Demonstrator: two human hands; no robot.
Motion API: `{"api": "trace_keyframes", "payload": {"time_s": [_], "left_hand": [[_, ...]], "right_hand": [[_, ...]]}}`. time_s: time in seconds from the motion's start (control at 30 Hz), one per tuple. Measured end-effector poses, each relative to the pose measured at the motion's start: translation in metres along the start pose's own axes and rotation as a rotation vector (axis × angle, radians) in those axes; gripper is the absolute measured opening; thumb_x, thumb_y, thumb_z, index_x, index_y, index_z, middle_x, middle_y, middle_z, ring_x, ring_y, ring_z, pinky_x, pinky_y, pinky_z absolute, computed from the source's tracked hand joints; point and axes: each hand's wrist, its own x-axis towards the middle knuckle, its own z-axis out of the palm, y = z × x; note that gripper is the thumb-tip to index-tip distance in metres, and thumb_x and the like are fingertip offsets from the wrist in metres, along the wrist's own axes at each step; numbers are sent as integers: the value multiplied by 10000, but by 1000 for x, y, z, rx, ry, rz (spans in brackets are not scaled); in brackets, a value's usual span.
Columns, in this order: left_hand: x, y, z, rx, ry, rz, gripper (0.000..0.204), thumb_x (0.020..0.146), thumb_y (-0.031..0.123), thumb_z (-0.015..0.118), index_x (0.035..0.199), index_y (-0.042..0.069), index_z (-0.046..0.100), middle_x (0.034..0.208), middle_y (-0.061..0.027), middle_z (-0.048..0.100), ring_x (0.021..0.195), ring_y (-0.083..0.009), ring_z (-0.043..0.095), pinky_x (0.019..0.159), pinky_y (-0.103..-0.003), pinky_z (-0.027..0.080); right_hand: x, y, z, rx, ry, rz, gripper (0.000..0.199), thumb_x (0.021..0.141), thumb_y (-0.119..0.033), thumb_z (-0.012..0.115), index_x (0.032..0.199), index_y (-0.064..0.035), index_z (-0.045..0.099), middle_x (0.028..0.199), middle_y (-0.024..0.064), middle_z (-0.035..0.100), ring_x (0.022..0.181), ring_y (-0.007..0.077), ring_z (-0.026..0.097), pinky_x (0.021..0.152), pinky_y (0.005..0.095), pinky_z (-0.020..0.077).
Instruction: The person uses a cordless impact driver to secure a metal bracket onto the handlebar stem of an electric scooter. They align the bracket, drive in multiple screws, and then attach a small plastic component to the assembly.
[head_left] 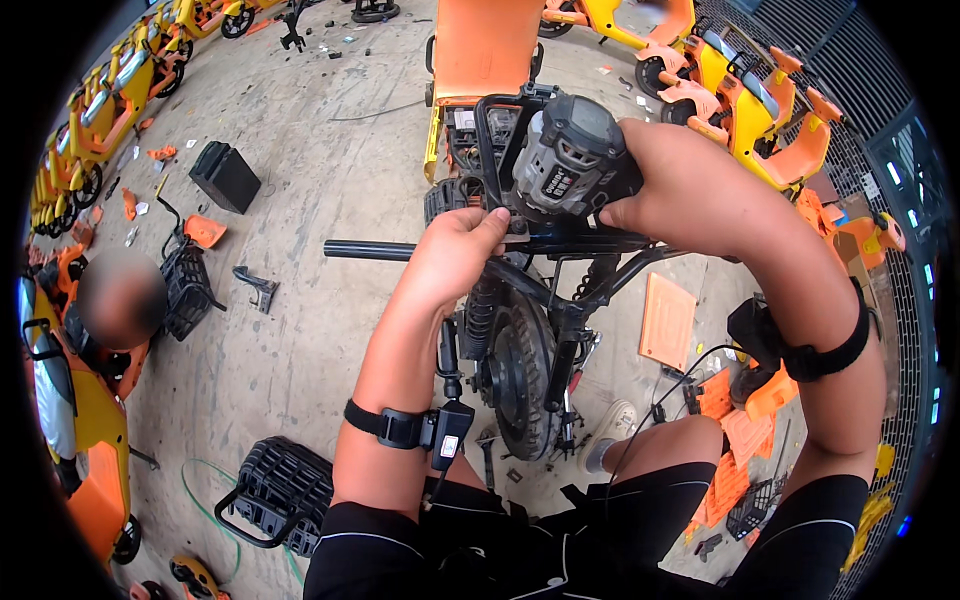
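The power tool is grey and black, with pale lettering on its side. The frame is black, as is the tyre with its blocky tread pattern. At twelve o'clock, the upright panel is plain orange. Scooters at ten o'clock mix yellow, orange and silver-grey. The box, also at ten, is black; so is the ribbed basket between seven and eight. A paler orange panel lies at three. Black shorts at five carry thin white piping. Dark stains mottle the beige-grey floor.
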Motion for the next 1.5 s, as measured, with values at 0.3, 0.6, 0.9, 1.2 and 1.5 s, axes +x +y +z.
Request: {"api": "trace_keyframes", "payload": {"time_s": [0.3, 0.6, 0.9, 1.2, 1.5], "left_hand": [[-2, 13, -2, -23, -29, -54, 348, 1028, 364, 656, 859, 60, 650, 690, 51, 529, 539, -39, 379, 495, -240, 277], [-1, 8, -2, 59, 14, 6, 369, 1026, 381, 658, 851, 57, 652, 704, 45, 533, 581, -54, 395, 524, -248, 304], [-4, 11, -5, 95, 8, -25, 392, 1025, 386, 656, 841, 41, 664, 671, 45, 519, 572, -59, 387, 523, -254, 289], [-8, 15, -3, 79, 27, -26, 387, 1026, 380, 658, 847, 37, 665, 672, 47, 525, 563, -55, 388, 519, -250, 293], [-8, 11, -4, 52, -3, -15, 375, 1023, 371, 663, 911, 14, 693, 750, 31, 571, 649, -72, 430, 583, -254, 331]], "right_hand": [[2, -5, 0, 123, -57, 89, 371, 817, -122, 830, 1081, 63, 645, 920, 202, 716, 912, 329, 713, 830, 434, 542], [-7, -4, 16, -222, 223, -104, 466, 792, -224, 843, 1037, 89, 599, 898, 251, 709, 920, 424, 705, 820, 478, 567], [-3, 1, 41, -469, 454, -194, 514, 737, -216, 865, 1052, 22, 536, 849, 159, 708, 837, 329, 727, 753, 412, 592], [2, 10, 58, -527, 600, -185, 294, 780, -125, 725, 982, -2, 552, 799, 154, 704, 787, 303, 733, 719, 412, 599], [-1, 9, 50, -508, 553, -230, 422, 734, -174, 812, 1004, 4, 542, 794, 153, 700, 791, 311, 730, 713, 403, 597]]}}
